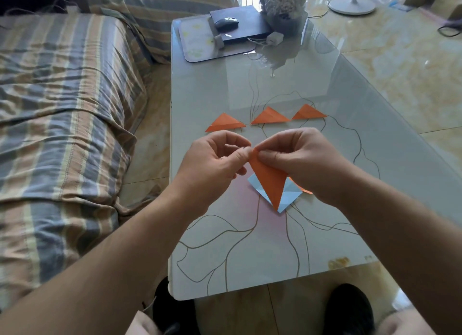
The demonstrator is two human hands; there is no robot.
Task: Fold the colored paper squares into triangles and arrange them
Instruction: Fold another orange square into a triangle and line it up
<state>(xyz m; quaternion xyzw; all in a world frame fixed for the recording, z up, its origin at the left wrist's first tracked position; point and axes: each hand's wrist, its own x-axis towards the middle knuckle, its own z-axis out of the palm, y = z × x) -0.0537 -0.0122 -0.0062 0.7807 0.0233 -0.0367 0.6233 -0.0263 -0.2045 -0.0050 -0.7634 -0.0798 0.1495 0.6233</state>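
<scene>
Above the glass table [250,247], my left hand [215,162] and my right hand [297,159] both pinch the top corner of an orange paper [270,182] folded into a triangle, its point hanging down. Beneath it lies a light blue paper square [290,193] on the table, with a sliver of another orange sheet [306,191] showing under my right hand. Farther back, three folded orange triangles lie in a row: left [225,123], middle [270,116], right [308,113].
A striped sofa [62,109] runs along the table's left side. At the table's far end sit a mat [195,42], a black box with a mouse [226,23] on it, a white adapter [274,38] and a vase [282,7]. A fan base [352,5] stands on the floor.
</scene>
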